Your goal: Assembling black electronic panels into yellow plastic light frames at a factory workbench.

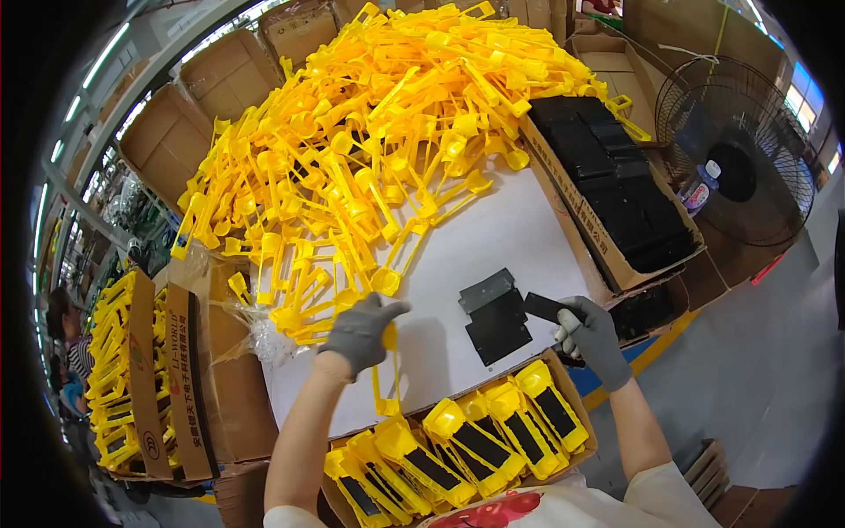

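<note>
My left hand (356, 336), in a grey glove, is closed on a yellow plastic frame (387, 407) that hangs down toward me over the white tabletop. Part of the frame is hidden behind the fingers. My gloved right hand (591, 339) pinches a small black rectangular plate (544, 306) at one end. Beside it, several black plates (497, 330) lie overlapping on the table. Right in front of me, a cardboard box (576, 400) holds yellow frames (480, 444) with black plates set in them.
A large heap of yellow frames (378, 132) covers the table's far side. At the right, a carton (607, 264) is full of black plates, near a fan (735, 167) and a bottle (700, 189). Another carton (189, 378) of frames stands at the left. People (70, 343) are beyond it.
</note>
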Action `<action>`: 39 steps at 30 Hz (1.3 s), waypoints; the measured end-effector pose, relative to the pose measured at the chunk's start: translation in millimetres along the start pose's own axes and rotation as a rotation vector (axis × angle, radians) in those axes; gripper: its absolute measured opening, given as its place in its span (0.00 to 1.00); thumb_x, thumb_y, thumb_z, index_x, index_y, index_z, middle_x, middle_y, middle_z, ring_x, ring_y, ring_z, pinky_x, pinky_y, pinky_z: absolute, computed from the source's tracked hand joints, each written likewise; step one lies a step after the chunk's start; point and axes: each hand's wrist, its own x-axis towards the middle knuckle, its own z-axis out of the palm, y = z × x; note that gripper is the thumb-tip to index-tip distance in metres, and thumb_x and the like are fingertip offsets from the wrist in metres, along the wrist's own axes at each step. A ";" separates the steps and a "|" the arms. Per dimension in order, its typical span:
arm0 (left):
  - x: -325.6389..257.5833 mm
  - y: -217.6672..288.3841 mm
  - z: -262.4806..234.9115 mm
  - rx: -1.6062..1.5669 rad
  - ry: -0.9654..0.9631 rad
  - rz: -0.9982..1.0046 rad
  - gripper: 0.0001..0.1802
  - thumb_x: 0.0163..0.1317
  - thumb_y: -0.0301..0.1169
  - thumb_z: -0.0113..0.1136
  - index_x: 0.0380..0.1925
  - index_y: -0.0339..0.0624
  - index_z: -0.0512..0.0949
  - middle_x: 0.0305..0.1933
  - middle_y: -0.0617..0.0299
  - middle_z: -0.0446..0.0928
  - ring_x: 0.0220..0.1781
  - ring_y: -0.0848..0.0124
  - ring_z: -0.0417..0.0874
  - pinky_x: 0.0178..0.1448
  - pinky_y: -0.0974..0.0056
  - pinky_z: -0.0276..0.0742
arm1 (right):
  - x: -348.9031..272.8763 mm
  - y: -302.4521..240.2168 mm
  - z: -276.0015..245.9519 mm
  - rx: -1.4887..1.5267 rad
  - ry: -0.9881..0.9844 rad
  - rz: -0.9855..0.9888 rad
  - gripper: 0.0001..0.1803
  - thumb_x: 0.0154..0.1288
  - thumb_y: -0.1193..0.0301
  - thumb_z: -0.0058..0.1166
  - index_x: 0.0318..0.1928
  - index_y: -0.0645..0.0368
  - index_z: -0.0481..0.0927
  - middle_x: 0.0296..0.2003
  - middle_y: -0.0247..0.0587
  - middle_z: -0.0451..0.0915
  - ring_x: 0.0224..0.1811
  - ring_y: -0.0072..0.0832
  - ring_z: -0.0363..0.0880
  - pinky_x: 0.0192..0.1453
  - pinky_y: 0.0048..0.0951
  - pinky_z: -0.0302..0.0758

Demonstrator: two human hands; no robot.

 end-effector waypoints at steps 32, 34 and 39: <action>-139.1 123.8 6.0 -1.638 0.399 -0.620 0.13 0.59 0.21 0.60 0.43 0.26 0.78 0.31 0.52 0.82 0.28 0.68 0.85 0.31 0.70 0.81 | -79.5 -43.5 111.2 -0.559 -0.321 -0.512 0.13 0.66 0.60 0.58 0.41 0.55 0.76 0.18 0.43 0.78 0.19 0.39 0.80 0.24 0.36 0.74; -136.1 127.2 2.3 -1.536 0.379 -0.667 0.10 0.59 0.20 0.60 0.41 0.27 0.78 0.31 0.52 0.82 0.28 0.68 0.85 0.32 0.71 0.81 | -75.4 -41.8 110.3 -0.719 -0.209 -0.606 0.17 0.65 0.54 0.58 0.42 0.53 0.75 0.16 0.38 0.77 0.17 0.37 0.79 0.23 0.35 0.73; -155.4 111.1 -2.9 -1.475 0.422 -0.583 0.09 0.58 0.17 0.63 0.40 0.29 0.81 0.35 0.56 0.83 0.33 0.71 0.85 0.33 0.71 0.83 | -62.1 -75.4 106.7 -0.840 -0.022 -0.785 0.35 0.51 0.46 0.67 0.52 0.55 0.76 0.38 0.44 0.82 0.35 0.31 0.82 0.32 0.30 0.76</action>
